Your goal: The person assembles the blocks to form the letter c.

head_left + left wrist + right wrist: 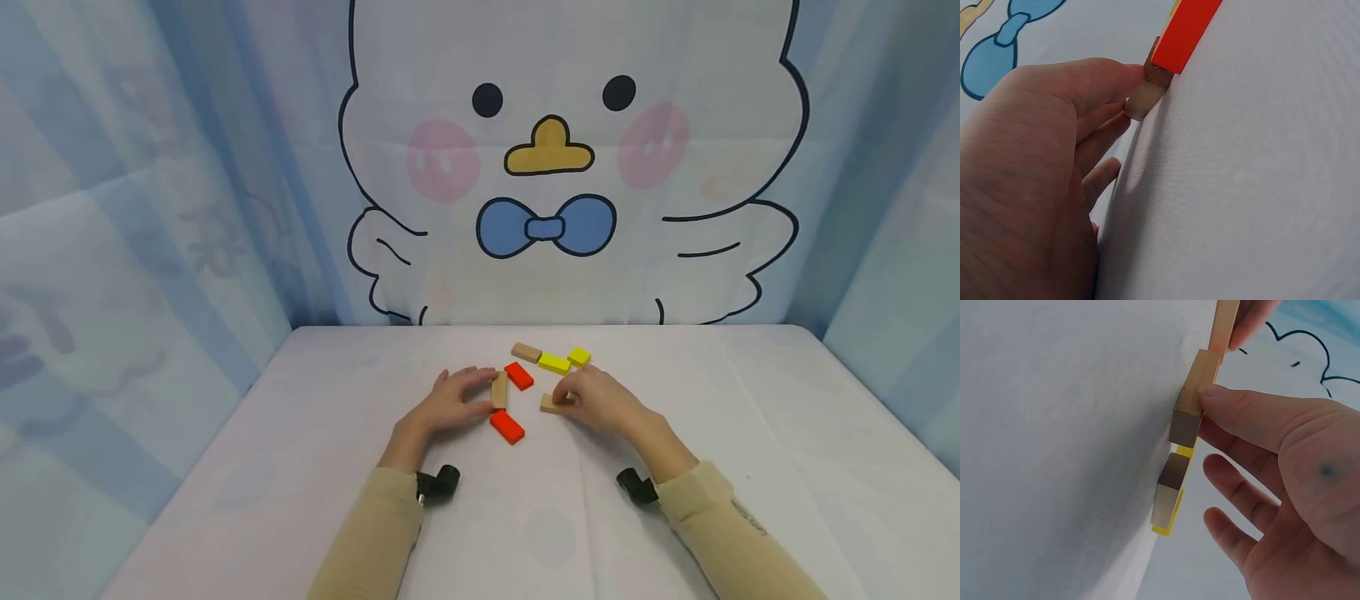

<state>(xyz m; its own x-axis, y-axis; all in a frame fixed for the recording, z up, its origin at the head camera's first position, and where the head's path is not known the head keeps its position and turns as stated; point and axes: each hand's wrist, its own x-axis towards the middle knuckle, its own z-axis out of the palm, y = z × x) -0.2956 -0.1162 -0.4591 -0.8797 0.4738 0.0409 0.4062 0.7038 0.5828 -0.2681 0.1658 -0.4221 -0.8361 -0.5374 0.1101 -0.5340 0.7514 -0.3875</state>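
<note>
Left hand pinches upright wood block. Right hand pinches flat wood block, right of it. 2 red blocks flank upright block.

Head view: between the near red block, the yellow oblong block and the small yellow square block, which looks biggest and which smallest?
1. Near red block, largest, though nearest the camera.
2. Yellow oblong block.
3. Small yellow square block, smallest.

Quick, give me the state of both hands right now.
Left hand: fingers and thumb pinch the upright plain wooden block.
Right hand: thumb and fingers grip the flat plain wooden block.
</note>
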